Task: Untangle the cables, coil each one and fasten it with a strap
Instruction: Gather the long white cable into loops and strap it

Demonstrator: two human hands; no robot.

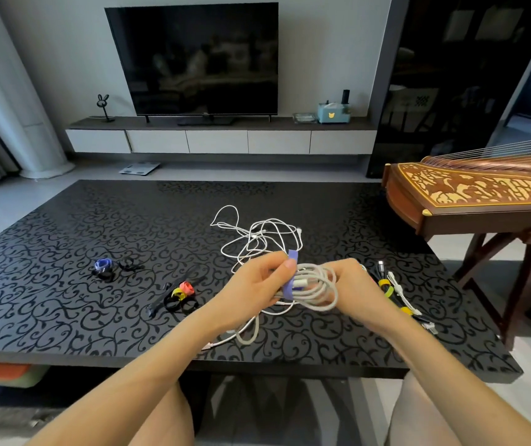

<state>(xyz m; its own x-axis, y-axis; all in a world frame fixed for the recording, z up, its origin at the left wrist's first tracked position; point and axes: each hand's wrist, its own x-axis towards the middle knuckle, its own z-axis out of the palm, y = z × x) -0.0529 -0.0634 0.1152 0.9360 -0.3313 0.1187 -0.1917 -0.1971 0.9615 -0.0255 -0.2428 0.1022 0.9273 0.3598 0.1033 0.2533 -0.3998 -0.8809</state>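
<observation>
Above the black patterned table I hold a coiled white cable between both hands. My left hand pinches a purple strap that wraps across the coil. My right hand grips the coil's right side. Behind the hands lies a tangle of thin white cables. More white cable trails below the coil toward the table's front edge. To the right lie strapped cables with yellow straps.
Loose straps lie left of the hands: a blue and black group and a yellow, red and black group. A wooden zither on a stand sits at the right. A television stands beyond the table.
</observation>
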